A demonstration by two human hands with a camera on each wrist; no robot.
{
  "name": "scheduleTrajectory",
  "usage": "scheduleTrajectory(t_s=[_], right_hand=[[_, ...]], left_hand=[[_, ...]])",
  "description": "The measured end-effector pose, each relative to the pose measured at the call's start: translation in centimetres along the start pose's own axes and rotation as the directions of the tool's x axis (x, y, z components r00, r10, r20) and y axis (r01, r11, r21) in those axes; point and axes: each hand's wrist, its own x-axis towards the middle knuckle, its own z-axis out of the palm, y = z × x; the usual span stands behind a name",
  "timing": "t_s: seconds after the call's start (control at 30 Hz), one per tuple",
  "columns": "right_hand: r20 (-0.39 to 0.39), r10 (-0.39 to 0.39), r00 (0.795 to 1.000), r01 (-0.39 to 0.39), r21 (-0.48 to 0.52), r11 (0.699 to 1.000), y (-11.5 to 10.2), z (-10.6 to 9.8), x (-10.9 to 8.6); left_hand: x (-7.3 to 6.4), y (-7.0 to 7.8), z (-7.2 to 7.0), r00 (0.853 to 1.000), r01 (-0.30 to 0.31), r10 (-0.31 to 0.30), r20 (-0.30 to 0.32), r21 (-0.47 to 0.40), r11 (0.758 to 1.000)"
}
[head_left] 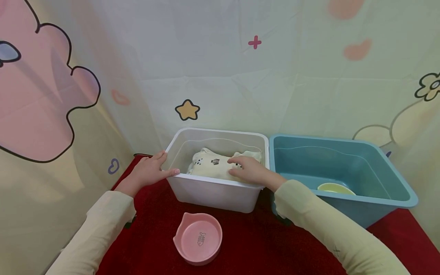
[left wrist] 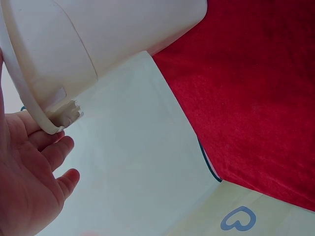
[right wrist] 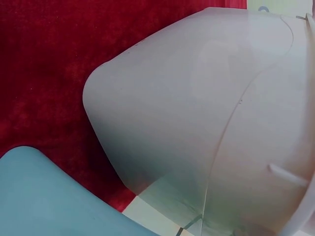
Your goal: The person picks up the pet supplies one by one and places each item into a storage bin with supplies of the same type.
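A white plastic bin (head_left: 213, 191) stands on red cloth, and in it lies a puffy cream fabric item with small printed figures (head_left: 209, 162); its kind I cannot tell, though it resembles a small pillow. My left hand (head_left: 149, 170) holds the bin's left front corner, thumb over the rim. In the left wrist view, the fingers of that hand (left wrist: 32, 167) curl under the rim. Reaching over the front rim, my right hand (head_left: 251, 170) is above the fabric item with fingers bent and thumb apart; contact is unclear. The right wrist view shows only the bin's outer wall (right wrist: 197, 98).
To the right, close beside the white bin, stands a blue bin (head_left: 343, 152) holding a pale yellow dish (head_left: 335, 188). A pink cat-eared bowl (head_left: 199, 238) with a fishbone print sits in front on the red cloth (head_left: 148, 236). A printed curtain (head_left: 220, 88) hangs behind.
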Motion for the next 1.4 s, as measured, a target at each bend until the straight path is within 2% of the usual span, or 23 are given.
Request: scheduleTrajectory(t_s=[0.53, 0.9, 1.4], right_hand=[[0.004, -0.068, 0.998, 0.068, -0.035, 0.997, -0.5, -0.3, -0.9], [-0.012, -0.157, 0.987, 0.156, -0.059, 0.986, -0.5, -0.4, -1.7], [0.010, -0.154, 0.988, 0.154, -0.053, 0.987, -1.0, -0.6, -2.3]], left_hand=[[-0.1, 0.0, 0.1, 1.000, 0.002, -0.002, -0.005, -0.005, 1.000], [-0.2, 0.1, -0.1, 0.998, -0.051, 0.052, -0.019, 0.040, 0.998], [0.0, 0.0, -0.2, 0.997, -0.072, 0.074, -0.019, 0.071, 0.995]])
